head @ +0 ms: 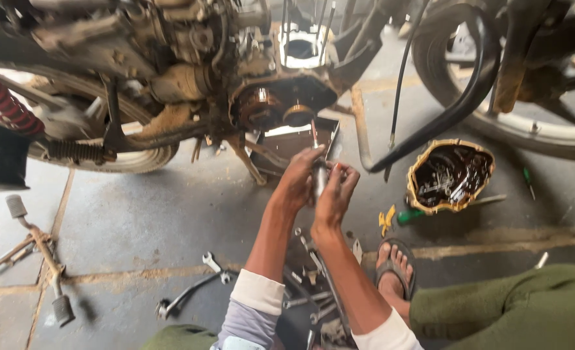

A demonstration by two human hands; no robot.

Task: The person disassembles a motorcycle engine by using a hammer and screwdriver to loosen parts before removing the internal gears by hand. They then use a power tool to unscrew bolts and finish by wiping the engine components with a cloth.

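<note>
My left hand [298, 178] and my right hand [335, 190] are raised together in front of me, both closed around one slim metal tool [318, 170] that stands upright, its thin tip pointing up. They hover below the open engine side of a motorcycle [281, 104], where round gears show inside the bare crankcase. A dark metal pan [294, 141] sits on the floor under that opening, just beyond my hands.
A removed engine cover [451, 175] lies inside-up at the right, a green-handled screwdriver [412, 214] beside it. Several spanners [217, 267] and other tools are scattered on the floor near my arms. A kick lever [39, 249] lies at left. My sandalled foot [395, 266] rests at right.
</note>
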